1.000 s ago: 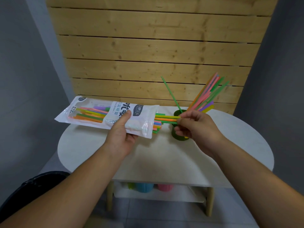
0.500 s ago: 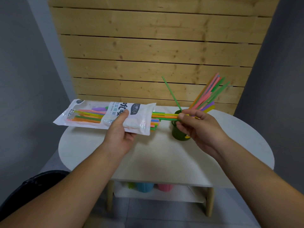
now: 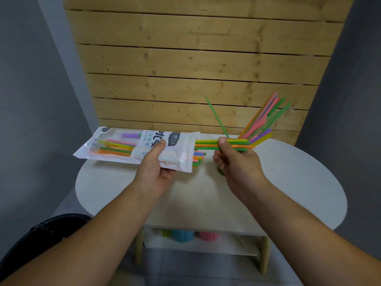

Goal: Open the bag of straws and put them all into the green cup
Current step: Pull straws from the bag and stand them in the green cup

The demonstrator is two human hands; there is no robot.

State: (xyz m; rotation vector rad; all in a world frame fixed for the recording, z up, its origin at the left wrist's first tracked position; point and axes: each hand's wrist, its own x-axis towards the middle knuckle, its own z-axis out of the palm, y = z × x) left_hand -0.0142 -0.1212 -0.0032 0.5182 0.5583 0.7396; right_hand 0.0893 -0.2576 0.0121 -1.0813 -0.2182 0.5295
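Note:
My left hand (image 3: 155,168) grips the white straw bag (image 3: 115,146) near its open right end, holding it level above the table. Coloured straws lie inside it and several stick out of the opening. My right hand (image 3: 235,159) pinches a few green, yellow and orange straws (image 3: 208,143), partly drawn out of the bag. The green cup (image 3: 220,171) stands behind my right hand, almost wholly hidden. Several straws (image 3: 266,118) lean out of it to the right, and one thin green straw (image 3: 216,116) leans left.
The round white table (image 3: 299,182) stands against a wooden slat wall (image 3: 195,58). A lower shelf (image 3: 226,244) holds blue, pink and green cups. Grey walls close in on both sides.
My right hand has drawn the pinched straws further out of the bag to the right and a little up. The bag has shifted slightly left in my left hand.

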